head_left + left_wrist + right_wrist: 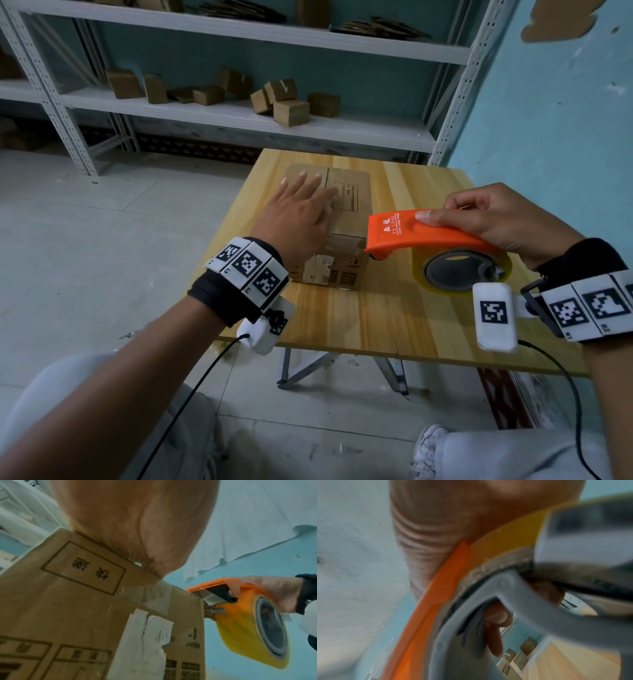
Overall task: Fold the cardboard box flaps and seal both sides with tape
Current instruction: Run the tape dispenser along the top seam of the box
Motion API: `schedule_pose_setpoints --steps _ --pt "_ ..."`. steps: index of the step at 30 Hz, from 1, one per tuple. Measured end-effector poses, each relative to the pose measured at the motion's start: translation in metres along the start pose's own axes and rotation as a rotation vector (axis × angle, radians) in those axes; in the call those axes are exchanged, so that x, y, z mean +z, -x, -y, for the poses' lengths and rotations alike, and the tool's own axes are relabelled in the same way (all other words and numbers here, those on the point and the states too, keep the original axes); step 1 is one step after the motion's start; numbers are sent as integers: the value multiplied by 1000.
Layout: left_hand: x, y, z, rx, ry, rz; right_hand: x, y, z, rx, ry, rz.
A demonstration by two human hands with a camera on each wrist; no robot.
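A brown cardboard box (349, 205) stands on the wooden table (428, 318), its top flaps folded flat. My left hand (301, 205) lies flat on the top with straight fingers and presses the flaps down. My right hand (493, 219) grips an orange tape dispenser (421, 236) with a yellowish tape roll (462, 270), thumb along its top. The dispenser's front end sits at the box's near top edge. In the left wrist view the box (77, 615) shows clear tape and a torn white label, with the dispenser (240, 612) at its right corner. The right wrist view shows the dispenser (436, 601) blurred, close up.
Grey metal shelving (239, 113) behind the table holds several small cardboard boxes (291, 102). A teal wall (555, 120) runs along the table's right side. Pale floor tiles (102, 222) lie to the left. Cables hang from both wrist cameras.
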State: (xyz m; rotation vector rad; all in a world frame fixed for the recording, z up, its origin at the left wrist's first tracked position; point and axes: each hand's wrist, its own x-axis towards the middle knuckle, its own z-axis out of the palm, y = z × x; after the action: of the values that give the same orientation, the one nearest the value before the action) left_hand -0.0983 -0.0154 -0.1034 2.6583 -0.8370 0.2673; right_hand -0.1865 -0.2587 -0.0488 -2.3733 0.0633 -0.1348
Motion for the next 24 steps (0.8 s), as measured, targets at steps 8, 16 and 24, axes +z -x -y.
schedule_pose_setpoints --steps 8,16,24 --pt "2 0 2 -8 -24 79 1 -1 -1 1 -10 -11" --pt "-9 -1 -17 84 5 -87 1 -1 -2 12 10 -15" --pt "6 -6 -39 115 98 57 0 0 -4 -11 16 -20"
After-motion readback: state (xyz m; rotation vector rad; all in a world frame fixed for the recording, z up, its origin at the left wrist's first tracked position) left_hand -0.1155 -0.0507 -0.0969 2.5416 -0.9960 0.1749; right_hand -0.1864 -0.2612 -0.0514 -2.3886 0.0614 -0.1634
